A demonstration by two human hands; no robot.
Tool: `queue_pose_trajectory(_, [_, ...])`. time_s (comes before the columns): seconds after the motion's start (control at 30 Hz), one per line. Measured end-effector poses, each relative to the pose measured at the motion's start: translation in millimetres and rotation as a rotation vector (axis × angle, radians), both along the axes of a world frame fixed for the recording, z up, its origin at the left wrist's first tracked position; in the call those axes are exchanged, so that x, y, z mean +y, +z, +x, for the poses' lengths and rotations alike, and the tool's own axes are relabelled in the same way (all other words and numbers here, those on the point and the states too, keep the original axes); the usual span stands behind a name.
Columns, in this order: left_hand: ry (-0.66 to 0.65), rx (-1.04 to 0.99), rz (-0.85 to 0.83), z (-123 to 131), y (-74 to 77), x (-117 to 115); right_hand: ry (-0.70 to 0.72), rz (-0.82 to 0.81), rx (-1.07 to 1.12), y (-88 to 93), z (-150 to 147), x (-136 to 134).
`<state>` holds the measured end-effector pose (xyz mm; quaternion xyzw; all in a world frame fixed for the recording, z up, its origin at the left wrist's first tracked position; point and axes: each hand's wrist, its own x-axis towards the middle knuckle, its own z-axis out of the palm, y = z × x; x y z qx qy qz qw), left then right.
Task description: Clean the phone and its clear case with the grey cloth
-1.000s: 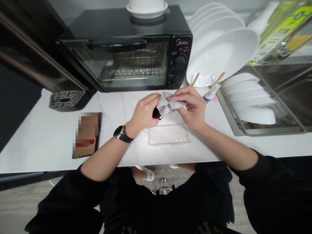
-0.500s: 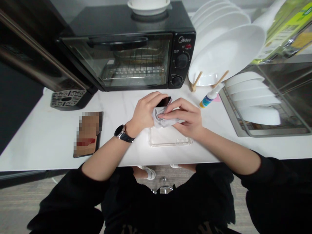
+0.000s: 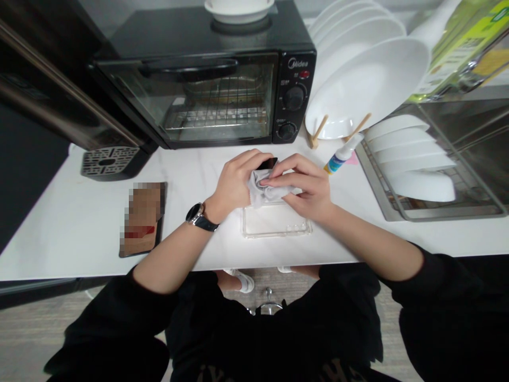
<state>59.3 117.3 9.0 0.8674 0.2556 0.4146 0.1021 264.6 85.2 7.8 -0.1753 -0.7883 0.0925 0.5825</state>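
– What is nearest to you?
– The clear case lies flat on the white counter, a little below the middle of the frame.
– And how are your hands?
– They are just above it, at the centre. Your left hand is closed around the dark phone, which is partly hidden. Your right hand is clamped on the grey cloth, over part of this phone.
– What stands farther?
– Right of centre, the spray bottle; at the upper centre, the black oven; at the upper right, the white plates.
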Motion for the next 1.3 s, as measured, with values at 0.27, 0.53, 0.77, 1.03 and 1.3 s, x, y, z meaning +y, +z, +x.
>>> queue_pose_trajectory(0.27, [-0.002, 0.027, 0.131, -3, -8.1, 5, -0.096, -0.116, 0.142, -1.4, 5, 11])
queue_pose_trajectory(0.53, [-0.001, 0.017, 0.100, -1, -5.1, 3, -0.094, -0.126, 0.125, -0.8, 4, 8])
queue_pose_trajectory(0.77, [0.006, 0.011, 0.025, -1, -0.7, 0, 0.039, -0.014, -0.023, 0.9, -3, -5])
queue_pose_trajectory(1.03, [-0.039, 0.003, 0.035, -2, -2.0, 1, 0.070, 0.027, -0.069, 0.2, -5, -9])
queue_pose_trajectory(1.3, [0.017, 0.030, 0.048, -1, -1.5, 0, -0.052, -0.066, 0.054, -0.3, 2, 3])
